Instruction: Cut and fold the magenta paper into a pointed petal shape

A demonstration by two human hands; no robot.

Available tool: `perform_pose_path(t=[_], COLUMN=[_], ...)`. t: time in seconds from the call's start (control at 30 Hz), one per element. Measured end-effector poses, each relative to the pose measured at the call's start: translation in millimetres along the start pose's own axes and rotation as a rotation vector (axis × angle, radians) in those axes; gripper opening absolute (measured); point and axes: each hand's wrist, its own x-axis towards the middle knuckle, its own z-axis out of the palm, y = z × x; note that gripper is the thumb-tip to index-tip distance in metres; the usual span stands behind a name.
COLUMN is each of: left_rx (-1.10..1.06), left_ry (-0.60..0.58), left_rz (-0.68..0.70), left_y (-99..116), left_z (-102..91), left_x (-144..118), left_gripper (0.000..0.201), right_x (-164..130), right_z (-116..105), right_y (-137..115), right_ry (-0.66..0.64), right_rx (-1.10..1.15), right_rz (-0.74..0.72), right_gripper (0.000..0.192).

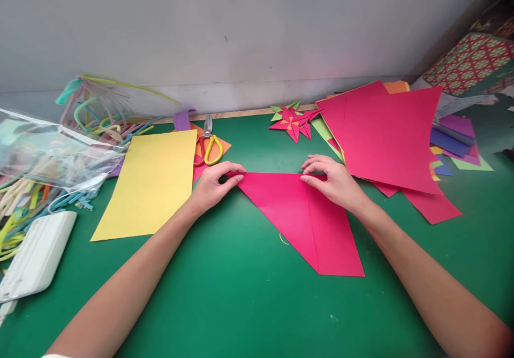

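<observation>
In the middle of the frame a folded pink paper triangle [305, 221] lies flat on the green table [241, 294], its long folded edge running level across the top and its point reaching toward the lower right. The left hand [214, 184] pinches the left tip of that top edge between thumb and fingers, while the right hand [331, 179] presses its bent fingertips [307, 177] down on the edge further right, thumb tucked against the paper; both hands grasp the same sheet. Just left of the left hand lies a yellow sheet [150, 181], and above it, near the centre top of the table, yellow-handled scissors [209, 146] rest on orange paper. A finished pink paper star [293, 122] sits at upper centre, beside a stack of pink sheets [389, 133] at upper right. At the left edge are a clear plastic bag [48, 152], a heap of coloured straws [100, 112] and a white device [36, 256].
</observation>
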Motion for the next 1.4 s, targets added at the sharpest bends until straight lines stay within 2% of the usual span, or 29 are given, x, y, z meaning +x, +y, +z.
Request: perform_pose_path(t=[0.3, 1.4], left_rx=[-0.001, 0.006], left_ry=[-0.017, -0.014], left_rz=[0.066, 0.049], left_y=[0.0, -1.5], left_z=[-0.7, -0.4], left_x=[0.9, 0.4], left_gripper=[0.02, 0.02], right_x=[0.0, -1.0], right_z=[-0.9, 0.6], right_y=[0.7, -0.1], right_ry=[-0.011, -0.029], right_rx=[-0.003, -0.018], right_rz=[-0.006, -0.011], right_gripper=[0.015, 0.018])
